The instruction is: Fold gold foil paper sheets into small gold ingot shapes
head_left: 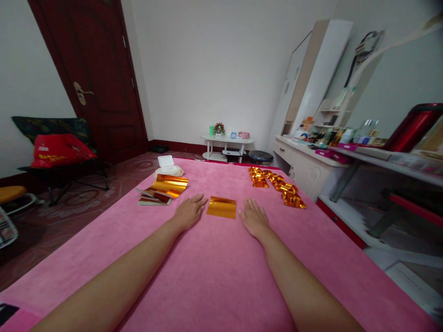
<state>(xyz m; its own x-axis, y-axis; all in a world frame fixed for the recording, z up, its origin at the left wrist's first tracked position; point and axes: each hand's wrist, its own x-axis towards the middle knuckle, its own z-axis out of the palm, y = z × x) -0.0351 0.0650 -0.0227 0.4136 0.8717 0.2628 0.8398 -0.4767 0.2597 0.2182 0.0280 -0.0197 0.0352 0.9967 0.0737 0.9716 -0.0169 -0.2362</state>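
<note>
A shiny gold foil sheet (pixel 222 208) lies flat on the pink cloth (pixel 214 276) between my hands. On its left, my left hand (pixel 189 212) rests palm down with the fingers stretched out, a little apart from the sheet. My right hand (pixel 254 217) lies flat on the other side, fingers slightly spread, its fingertips close to the sheet's right edge. Neither hand holds anything. Beyond my left hand is a stack of gold foil sheets (pixel 169 185), the upper ones curling. Several crumpled gold foil pieces (pixel 277 183) lie in a bent row beyond my right hand.
An open white container (pixel 165 161) stands behind the foil stack, beside a pale bundle (pixel 175 171). To the right is a white dresser (pixel 304 161) crowded with bottles. A chair with a red bag (pixel 62 150) is on the left, near a dark red door (pixel 93 69).
</note>
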